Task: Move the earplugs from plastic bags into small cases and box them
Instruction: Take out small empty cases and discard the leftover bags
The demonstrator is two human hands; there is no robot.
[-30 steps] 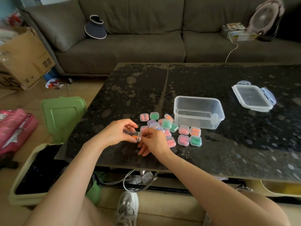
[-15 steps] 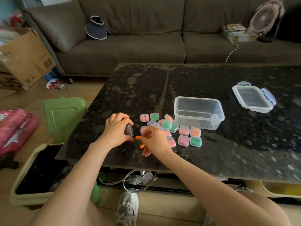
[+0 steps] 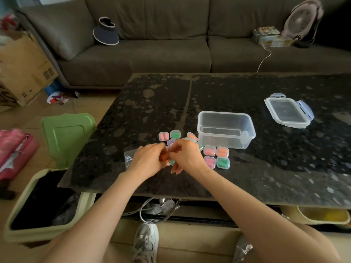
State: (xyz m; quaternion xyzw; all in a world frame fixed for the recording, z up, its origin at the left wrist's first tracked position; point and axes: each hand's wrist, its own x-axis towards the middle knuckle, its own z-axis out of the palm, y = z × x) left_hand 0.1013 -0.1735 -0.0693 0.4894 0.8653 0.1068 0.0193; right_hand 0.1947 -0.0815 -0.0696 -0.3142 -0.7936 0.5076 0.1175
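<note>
Casing step, judging by the hands. Left hand [image 3: 148,160] and right hand [image 3: 187,155] meet, both pinching orange earplugs [image 3: 163,156] over the table [image 3: 266,177], beside the filled cases [image 3: 216,156]. The plastic bag [image 3: 128,158] lies by the left hand. Next, probably: seat the earplugs in a case, then move it to the clear box [image 3: 226,131].

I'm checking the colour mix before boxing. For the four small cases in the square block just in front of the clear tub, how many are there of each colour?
Pink cases: 2
Orange case: 1
Green case: 1
Total: 4
</note>
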